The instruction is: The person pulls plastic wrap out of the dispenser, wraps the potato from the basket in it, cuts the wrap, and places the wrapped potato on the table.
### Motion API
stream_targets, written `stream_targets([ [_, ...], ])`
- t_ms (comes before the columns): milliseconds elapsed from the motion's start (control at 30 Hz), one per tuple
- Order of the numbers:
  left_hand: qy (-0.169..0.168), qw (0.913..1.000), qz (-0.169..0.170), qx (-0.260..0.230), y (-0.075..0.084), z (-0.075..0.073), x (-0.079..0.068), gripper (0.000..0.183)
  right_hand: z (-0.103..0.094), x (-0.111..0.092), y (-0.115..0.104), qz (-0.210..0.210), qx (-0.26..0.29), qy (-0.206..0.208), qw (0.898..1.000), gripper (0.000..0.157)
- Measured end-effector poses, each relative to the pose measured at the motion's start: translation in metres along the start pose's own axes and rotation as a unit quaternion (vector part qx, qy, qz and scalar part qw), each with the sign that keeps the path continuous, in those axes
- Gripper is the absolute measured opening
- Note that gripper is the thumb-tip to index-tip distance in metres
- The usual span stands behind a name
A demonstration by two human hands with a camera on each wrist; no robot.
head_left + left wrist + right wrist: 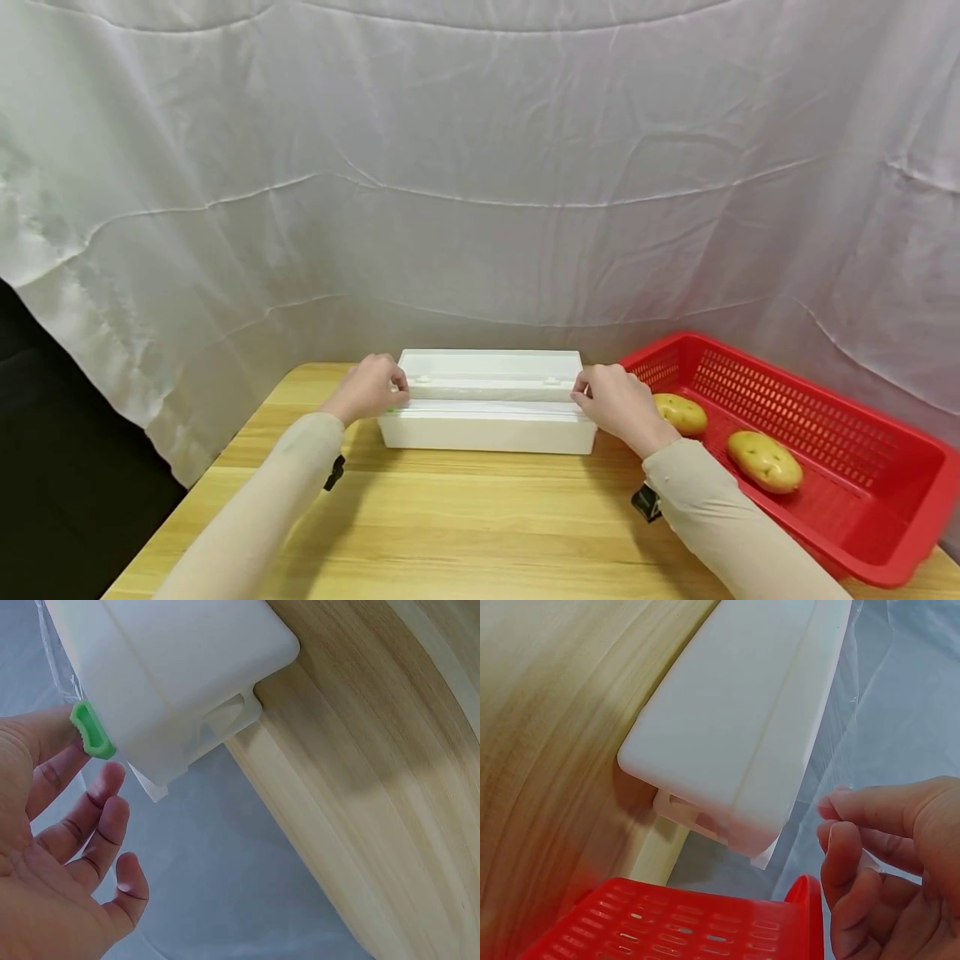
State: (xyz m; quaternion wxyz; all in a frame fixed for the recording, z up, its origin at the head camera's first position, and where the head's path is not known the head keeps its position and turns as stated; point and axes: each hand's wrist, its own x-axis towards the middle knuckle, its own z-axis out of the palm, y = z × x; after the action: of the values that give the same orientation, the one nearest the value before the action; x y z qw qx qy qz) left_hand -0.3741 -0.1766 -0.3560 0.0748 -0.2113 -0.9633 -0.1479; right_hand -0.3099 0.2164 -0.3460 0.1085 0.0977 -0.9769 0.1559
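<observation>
A white cling film dispenser box (489, 435) stands on the wooden table with its lid (491, 362) raised at the back. Clear cling film (832, 761) stretches up from its opening. At the box's left end my left hand (367, 390) pinches one corner of the film, its other fingers loosely bent. A green slide cutter (93, 730) sits on the box edge by that thumb and forefinger. My right hand (618, 407) pinches the film's other corner between thumb and forefinger, at the right end. The film is hard to see in the head view.
On the right a red plastic basket (911, 500) holds two potatoes, one nearer potato (765, 461) and one farther potato (681, 413). It sits close beside my right wrist. A pale curtain (480, 167) hangs behind the table (450, 525).
</observation>
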Motion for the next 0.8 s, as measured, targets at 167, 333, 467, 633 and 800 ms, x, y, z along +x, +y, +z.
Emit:
stream_targets([
  [167,0.002,0.9999,0.0,0.01,0.002,-0.003,-0.001,0.012,-0.001,0.0,0.001,-0.009,-0.008,0.015,1.0,0.01],
  [333,0.014,0.9998,0.0,0.016,0.005,-0.005,0.0,0.01,-0.002,0.001,0.002,-0.01,-0.009,0.024,1.0,0.011],
  [467,0.024,0.9996,0.003,0.014,0.007,-0.007,0.0,0.009,-0.004,0.002,0.002,-0.005,-0.005,0.025,1.0,0.01],
  [633,0.031,0.9994,0.002,0.013,0.008,-0.01,0.0,0.009,-0.006,0.004,0.002,0.002,0.002,0.02,1.0,0.01],
  [800,0.027,0.9996,-0.002,0.013,0.008,-0.012,-0.001,0.009,-0.009,0.006,0.002,0.009,0.009,0.011,1.0,0.009],
])
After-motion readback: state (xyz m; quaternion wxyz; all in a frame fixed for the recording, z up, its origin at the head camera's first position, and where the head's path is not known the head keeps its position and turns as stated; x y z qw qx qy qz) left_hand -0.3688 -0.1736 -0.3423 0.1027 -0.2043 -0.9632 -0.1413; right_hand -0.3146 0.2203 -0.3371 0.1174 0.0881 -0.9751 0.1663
